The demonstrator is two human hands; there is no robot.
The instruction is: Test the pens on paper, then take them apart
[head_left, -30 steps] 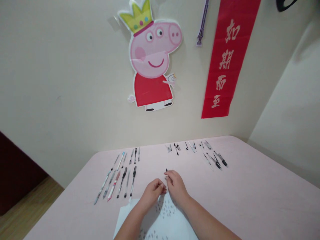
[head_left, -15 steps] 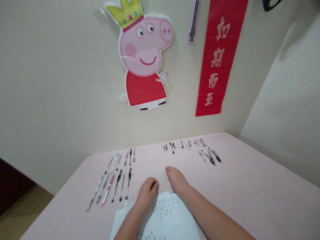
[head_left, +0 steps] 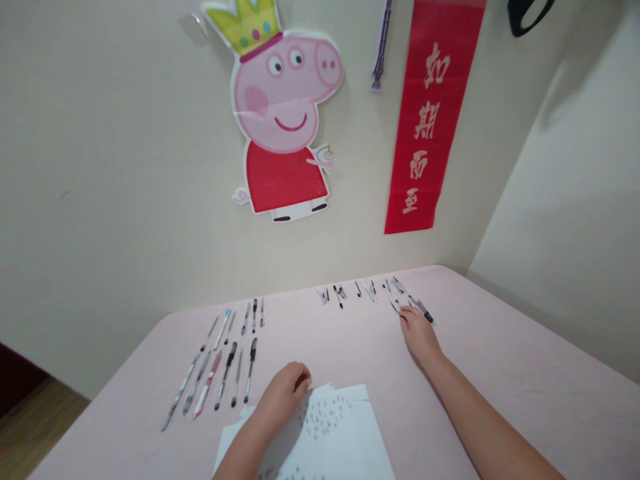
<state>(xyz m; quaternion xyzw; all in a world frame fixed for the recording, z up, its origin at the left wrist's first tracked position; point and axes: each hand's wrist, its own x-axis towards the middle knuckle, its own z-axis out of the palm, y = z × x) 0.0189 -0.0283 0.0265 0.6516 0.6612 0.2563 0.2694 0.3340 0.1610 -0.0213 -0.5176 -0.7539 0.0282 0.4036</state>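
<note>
My left hand (head_left: 286, 390) rests at the upper left part of the written paper sheets (head_left: 350, 433), its fingers curled closed. Whatever they hold, if anything, is hidden. Stretched out to the far right, my right hand (head_left: 419, 335) has its fingertips closed together among loose pen parts (head_left: 421, 308). Thin dark pieces (head_left: 395, 307) show just beyond the fingertips. The hand covers part of this group, so what it grips cannot be made out.
Two rows of pens lie at the left of the pink tabletop (head_left: 325, 347), including a red and white pen (head_left: 207, 385) and a black-capped pen (head_left: 251, 369). Small groups of pen parts (head_left: 339, 295) line the back edge by the wall, where a pig cutout (head_left: 287, 173) hangs.
My right hand has moved right and away from me, from beside the paper to the loose pen parts. My left hand stays curled by the paper. The view has shifted slightly.
</note>
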